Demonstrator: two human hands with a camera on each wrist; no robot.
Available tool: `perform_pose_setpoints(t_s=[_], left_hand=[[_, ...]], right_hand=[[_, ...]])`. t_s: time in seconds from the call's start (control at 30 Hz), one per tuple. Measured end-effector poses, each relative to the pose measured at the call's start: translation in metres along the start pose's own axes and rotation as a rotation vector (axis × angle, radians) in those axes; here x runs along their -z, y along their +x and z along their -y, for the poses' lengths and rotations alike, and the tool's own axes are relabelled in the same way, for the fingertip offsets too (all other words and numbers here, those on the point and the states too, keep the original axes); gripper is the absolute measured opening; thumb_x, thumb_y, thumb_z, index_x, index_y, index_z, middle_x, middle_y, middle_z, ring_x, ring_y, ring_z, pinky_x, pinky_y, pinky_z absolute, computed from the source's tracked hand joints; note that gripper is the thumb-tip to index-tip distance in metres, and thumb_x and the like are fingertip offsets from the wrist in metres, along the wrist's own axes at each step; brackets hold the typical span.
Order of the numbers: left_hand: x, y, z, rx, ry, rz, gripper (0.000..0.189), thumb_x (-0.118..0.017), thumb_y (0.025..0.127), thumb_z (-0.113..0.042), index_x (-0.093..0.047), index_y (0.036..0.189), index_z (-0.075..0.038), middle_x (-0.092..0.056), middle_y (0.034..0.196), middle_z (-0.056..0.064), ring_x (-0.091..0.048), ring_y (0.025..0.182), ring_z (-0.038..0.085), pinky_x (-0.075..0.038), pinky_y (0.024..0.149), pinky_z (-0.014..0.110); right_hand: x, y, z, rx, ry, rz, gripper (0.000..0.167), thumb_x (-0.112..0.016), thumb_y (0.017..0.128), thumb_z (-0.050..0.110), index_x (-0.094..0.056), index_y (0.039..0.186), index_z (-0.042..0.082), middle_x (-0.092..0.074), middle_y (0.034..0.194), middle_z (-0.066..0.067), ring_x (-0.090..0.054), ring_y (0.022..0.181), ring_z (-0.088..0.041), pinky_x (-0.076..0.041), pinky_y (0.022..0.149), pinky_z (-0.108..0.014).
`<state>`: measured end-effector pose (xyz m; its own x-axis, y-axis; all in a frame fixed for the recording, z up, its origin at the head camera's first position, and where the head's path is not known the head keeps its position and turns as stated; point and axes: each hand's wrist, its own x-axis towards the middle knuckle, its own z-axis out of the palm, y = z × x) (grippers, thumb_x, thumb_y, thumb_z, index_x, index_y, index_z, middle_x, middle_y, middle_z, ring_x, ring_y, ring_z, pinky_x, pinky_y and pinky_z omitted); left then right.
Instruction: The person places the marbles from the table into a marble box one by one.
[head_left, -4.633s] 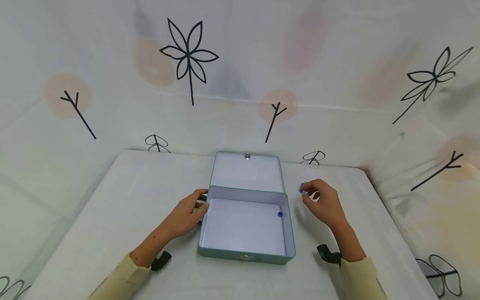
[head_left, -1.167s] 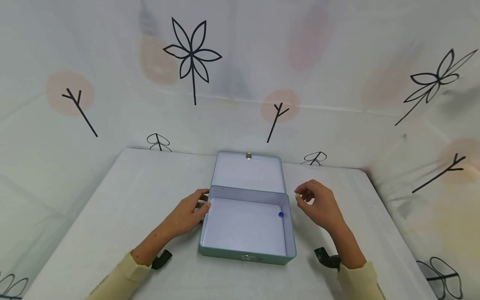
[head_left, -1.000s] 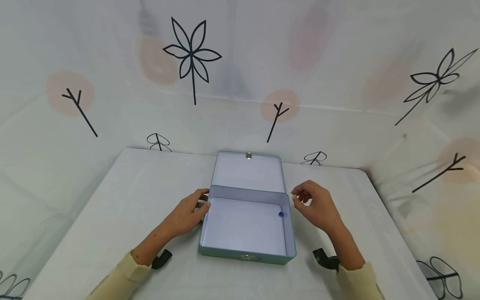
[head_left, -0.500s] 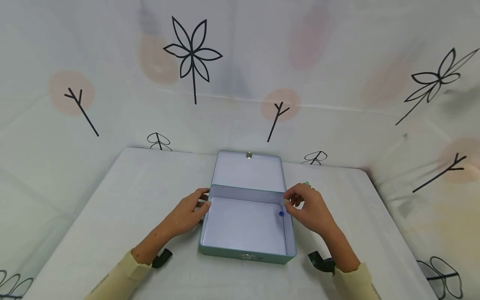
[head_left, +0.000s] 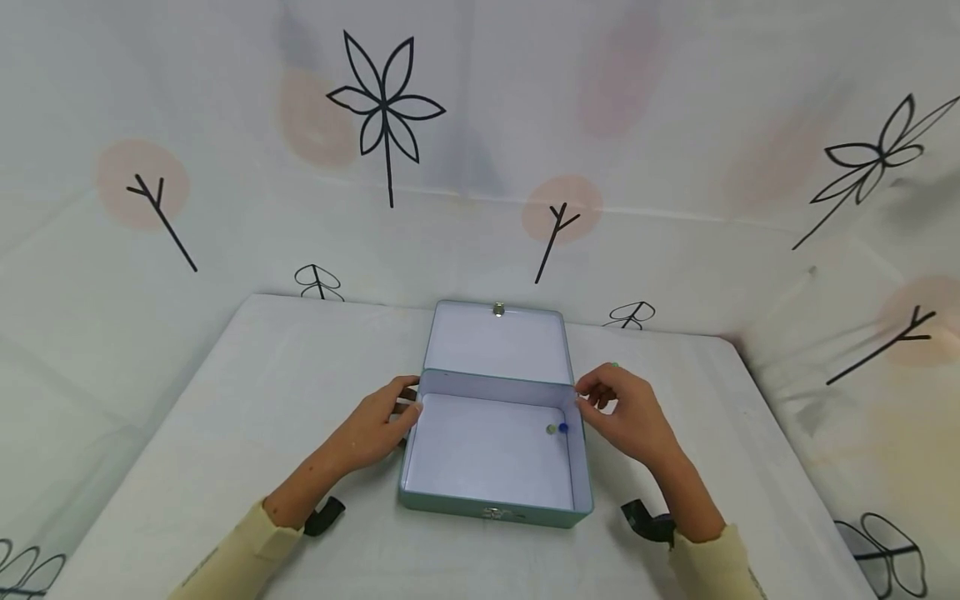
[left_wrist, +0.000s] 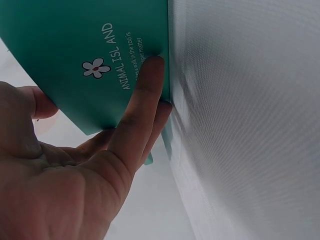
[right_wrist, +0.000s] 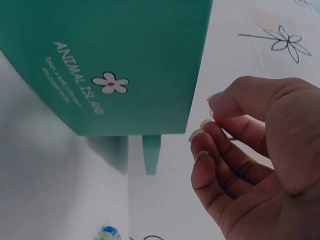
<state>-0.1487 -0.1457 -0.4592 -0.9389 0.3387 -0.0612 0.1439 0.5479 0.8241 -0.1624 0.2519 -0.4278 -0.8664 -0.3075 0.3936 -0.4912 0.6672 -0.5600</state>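
Left hand [head_left: 372,429], fingers straight, touches the rectangular green metal box [head_left: 450,504], mid-frame; right hand [head_left: 630,414], loosely bent, holds nothing; knocks could roll its round blue ball [head_left: 564,427] and pale-green ball [head_left: 551,429], right of centre

white table [head_left: 300,375]; open green box [head_left: 480,454] on it, small blue and green balls [right_wrist: 108,233] nearby

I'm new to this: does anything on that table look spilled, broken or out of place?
Nothing stands out. The box sits upright without visible damage, its lid folded back. A blue ball and a pale greenish ball lie inside, near its right wall. A blue-and-green cluster lies outside, too blurred to identify.
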Motion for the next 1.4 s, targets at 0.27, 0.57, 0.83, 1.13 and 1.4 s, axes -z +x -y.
perform_pose_setpoints(t_s=[0.27,0.57,0.83,1.13,1.4], left_hand=[[0.0,0.001,0.0,0.001,0.008,-0.003,0.056,-0.051,0.113,-0.03,-0.038,0.162,-0.008,-0.055,0.153,0.014,-0.061,0.135,0.032,-0.053,0.109,0.049],[0.0,0.001,0.001,0.005,0.011,-0.003,0.056,-0.051,0.113,-0.03,-0.037,0.162,-0.008,-0.056,0.153,0.013,-0.061,0.135,0.031,-0.054,0.109,0.049],[0.0,0.001,0.001,0.006,-0.003,-0.001,0.055,-0.051,0.113,-0.03,-0.037,0.163,-0.009,-0.056,0.152,0.013,-0.061,0.136,0.031,-0.053,0.11,0.05],[0.0,0.001,0.001,-0.003,-0.008,0.001,0.055,-0.051,0.113,-0.03,-0.038,0.162,-0.01,-0.056,0.152,0.013,-0.061,0.136,0.031,-0.054,0.109,0.049],[0.0,0.0,0.0,-0.004,-0.008,0.0,0.056,-0.051,0.113,-0.03,-0.038,0.162,-0.008,-0.056,0.152,0.014,-0.061,0.136,0.033,-0.054,0.109,0.05]], right_hand=[[0.005,0.0,-0.01,-0.028,-0.041,-0.044,0.022,-0.08,0.088,-0.006,-0.072,0.104,0.007,-0.071,0.094,0.0,-0.063,0.078,-0.011,-0.06,0.07,-0.03],[0.007,0.0,-0.021,-0.078,-0.104,-0.085,0.022,-0.08,0.089,-0.004,-0.072,0.107,0.004,-0.071,0.096,-0.006,-0.066,0.081,-0.019,-0.061,0.07,-0.04],[0.007,-0.002,-0.036,-0.126,-0.098,-0.103,0.021,-0.077,0.088,-0.006,-0.073,0.106,0.002,-0.072,0.097,-0.011,-0.067,0.081,-0.024,-0.057,0.069,-0.03],[0.006,-0.003,-0.049,-0.18,-0.149,-0.091,0.018,-0.077,0.087,-0.005,-0.073,0.104,-0.002,-0.07,0.097,-0.015,-0.066,0.081,-0.026,-0.058,0.07,-0.037],[0.004,-0.007,-0.064,-0.26,-0.167,-0.042,0.018,-0.075,0.089,-0.005,-0.074,0.107,-0.004,-0.07,0.101,-0.017,-0.068,0.084,-0.03,-0.055,0.066,-0.027]])
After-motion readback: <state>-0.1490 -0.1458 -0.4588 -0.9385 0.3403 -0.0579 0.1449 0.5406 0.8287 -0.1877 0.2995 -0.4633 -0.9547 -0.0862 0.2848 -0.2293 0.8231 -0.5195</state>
